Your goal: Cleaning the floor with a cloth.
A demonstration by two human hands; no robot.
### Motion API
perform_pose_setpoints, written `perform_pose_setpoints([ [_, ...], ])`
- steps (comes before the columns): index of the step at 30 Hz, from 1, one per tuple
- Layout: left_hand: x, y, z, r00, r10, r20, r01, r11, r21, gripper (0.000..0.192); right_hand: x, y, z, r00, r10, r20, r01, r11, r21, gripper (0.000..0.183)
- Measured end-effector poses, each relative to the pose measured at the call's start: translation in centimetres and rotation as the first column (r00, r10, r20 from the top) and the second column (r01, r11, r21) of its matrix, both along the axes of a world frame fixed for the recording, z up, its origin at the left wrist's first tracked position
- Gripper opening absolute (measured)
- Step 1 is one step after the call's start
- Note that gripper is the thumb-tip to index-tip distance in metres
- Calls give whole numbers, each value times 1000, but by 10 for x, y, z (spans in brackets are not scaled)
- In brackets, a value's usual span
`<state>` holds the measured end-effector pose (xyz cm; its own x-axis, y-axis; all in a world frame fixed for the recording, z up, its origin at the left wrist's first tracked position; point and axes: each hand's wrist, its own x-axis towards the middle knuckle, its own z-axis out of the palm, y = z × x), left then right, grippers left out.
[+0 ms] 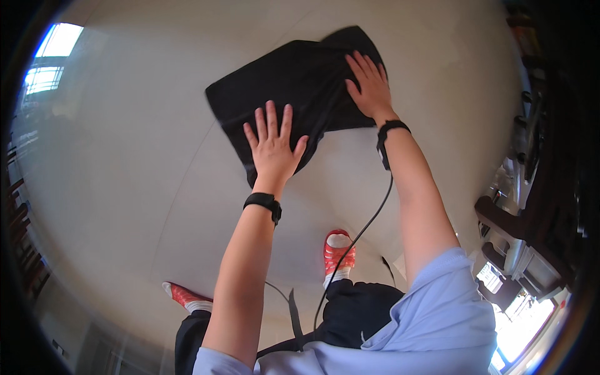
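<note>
A black cloth garment (290,79) lies spread on the pale, smooth floor, with creases running across its middle. My left hand (274,145) rests flat on its lower left part, fingers spread. Near the garment's upper right edge, my right hand (371,89) presses palm down with the thumb apart. Neither hand grips the fabric. Each wrist wears a black band, and a black cable (370,222) runs from the right one down towards my body. What kind of garment it is, I cannot tell.
My feet in red sandals (338,255) and white socks stand on the pale floor (140,164) below the garment. Dark wooden furniture (504,220) lines the right side. Dark slatted furniture (21,225) stands at the far left rim.
</note>
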<state>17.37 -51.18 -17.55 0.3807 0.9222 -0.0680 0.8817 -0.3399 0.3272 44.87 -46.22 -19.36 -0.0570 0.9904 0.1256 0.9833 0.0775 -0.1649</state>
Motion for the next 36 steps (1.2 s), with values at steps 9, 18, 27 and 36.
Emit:
perform_pose_setpoints([
  [9,-9,-36,-5,938,-341,64,338,939,55,67,-41,-166,-18,865,-501,2,501,865,-1,60],
  [18,-95,-109,11,939,-334,83,340,937,-80,66,-140,-226,0,991,-125,-49,107,955,-278,75],
  [27,-117,-124,2,984,170,-50,-174,981,-82,93,-124,-98,0,980,183,-82,-190,978,-82,67],
  [36,-48,-37,4,992,121,-42,-127,979,-161,93,-55,-32,-5,998,61,-13,-61,998,-17,63],
])
